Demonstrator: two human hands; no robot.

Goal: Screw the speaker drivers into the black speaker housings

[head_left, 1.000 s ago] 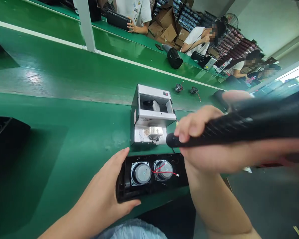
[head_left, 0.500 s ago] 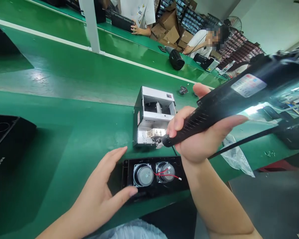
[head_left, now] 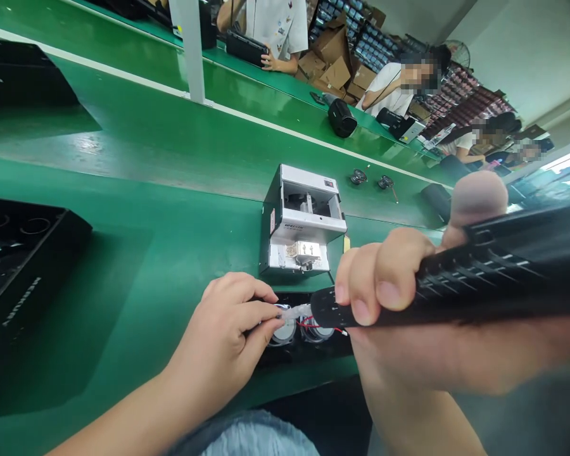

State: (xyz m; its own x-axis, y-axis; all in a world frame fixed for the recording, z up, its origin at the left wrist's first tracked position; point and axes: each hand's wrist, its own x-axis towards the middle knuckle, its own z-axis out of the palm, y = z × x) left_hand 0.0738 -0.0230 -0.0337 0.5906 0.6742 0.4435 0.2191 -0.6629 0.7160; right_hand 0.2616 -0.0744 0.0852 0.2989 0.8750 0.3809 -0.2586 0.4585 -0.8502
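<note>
My right hand is wrapped round a black electric screwdriver, whose nose points left over a black speaker panel at the near edge of the green bench. Two round speaker drivers with a red wire sit in that panel. My left hand rests on the panel's left end, its fingers curled and pinched at the clear tip of the screwdriver beside the left driver. Whether the fingers hold a screw is too small to tell. A white screw feeder box stands just behind the panel.
A black speaker housing lies at the left on the green bench. Two loose drivers and a black cylinder speaker lie further back. Other people sit along the far side. A white post stands on the belt.
My left hand moved right from the panel's end and closed its fingers at the screwdriver tip. My right hand brought the screwdriver down from the feeder box to the speaker panel.
</note>
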